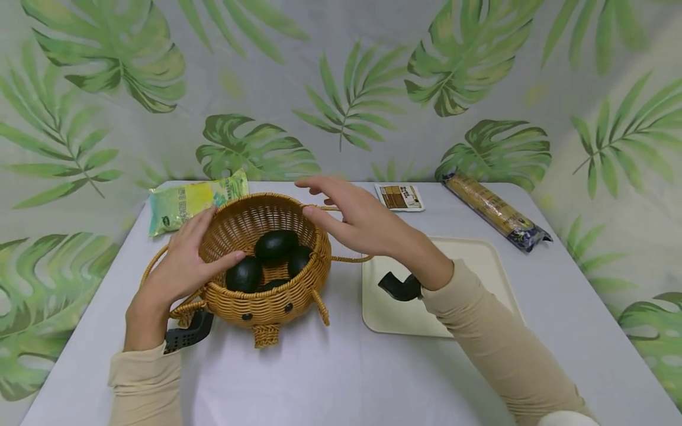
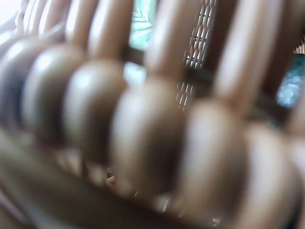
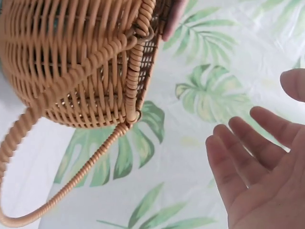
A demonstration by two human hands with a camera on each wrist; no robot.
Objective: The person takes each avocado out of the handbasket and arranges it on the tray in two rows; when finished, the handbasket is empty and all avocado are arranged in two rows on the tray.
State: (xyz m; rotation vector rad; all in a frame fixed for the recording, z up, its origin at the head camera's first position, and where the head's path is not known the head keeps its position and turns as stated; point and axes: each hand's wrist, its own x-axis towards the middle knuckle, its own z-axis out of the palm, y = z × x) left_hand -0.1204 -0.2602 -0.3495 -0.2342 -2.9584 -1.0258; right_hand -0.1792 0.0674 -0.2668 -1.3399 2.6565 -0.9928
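Note:
A brown wicker basket (image 1: pixel 298 296) with a small animal face on its front stands left of the table's middle. Several dark green avocados (image 1: pixel 276 245) lie inside it. My left hand (image 1: pixel 183 260) rests at the basket's left rim, fingers extended along the side and thumb reaching over the opening. In the left wrist view, blurred wicker weave (image 2: pixel 147 138) fills the picture. My right hand (image 1: pixel 362 216) is held above the basket's right rim with its fingers spread and nothing in them. The right wrist view shows this hand (image 3: pixel 267 167) apart from the basket's side and looped handle (image 3: pixel 71 191).
A cream tray (image 1: pixel 389 316) lies on the right, partly under my right forearm. Behind the basket is a green-yellow packet (image 1: pixel 186 204). A small white-brown packet (image 1: pixel 401 197) and a long pack of noodles (image 1: pixel 492 210) lie at the back right.

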